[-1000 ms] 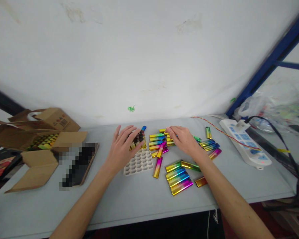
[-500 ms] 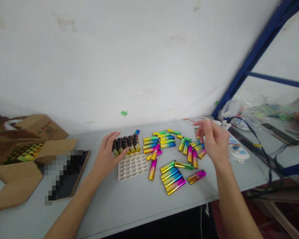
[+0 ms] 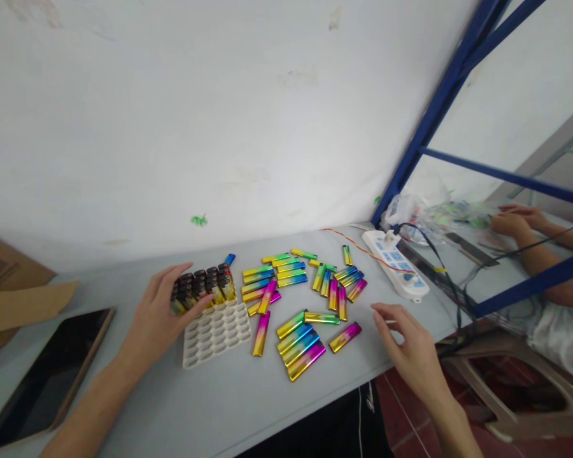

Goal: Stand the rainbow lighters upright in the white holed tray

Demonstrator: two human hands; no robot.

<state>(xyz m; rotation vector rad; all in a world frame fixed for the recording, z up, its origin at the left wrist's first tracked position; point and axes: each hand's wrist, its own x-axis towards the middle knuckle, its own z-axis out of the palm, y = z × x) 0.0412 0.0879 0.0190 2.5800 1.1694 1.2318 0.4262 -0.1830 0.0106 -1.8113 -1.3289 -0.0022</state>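
My left hand (image 3: 155, 321) cups the left end of a block of upright lighters with dark tops (image 3: 212, 280), thumb in front and fingers behind, spread apart; whether it presses on them I cannot tell. Those lighters stand in the rear part of a white tray with oval holes (image 3: 218, 336), whose front holes are bare. My right hand (image 3: 405, 346) is over the table's front edge, fingers slightly bent and apart, with nothing visible in it. Nearest to it lies a pink-and-gold lighter (image 3: 345, 337). More shiny rainbow lighters (image 3: 298, 350) lie between the tray and this hand.
A white power strip (image 3: 396, 264) with cables lies at the right, by a blue metal frame (image 3: 427, 114). At the left are a dark tablet-like device (image 3: 42, 375) and a cardboard box (image 3: 14, 267). Beyond the frame another person's hands (image 3: 516, 219) are near plastic bags.
My view has turned to the right. My right hand has come down and nearer, from above the far right lighters to the front edge. My left hand stays at the upright lighters.
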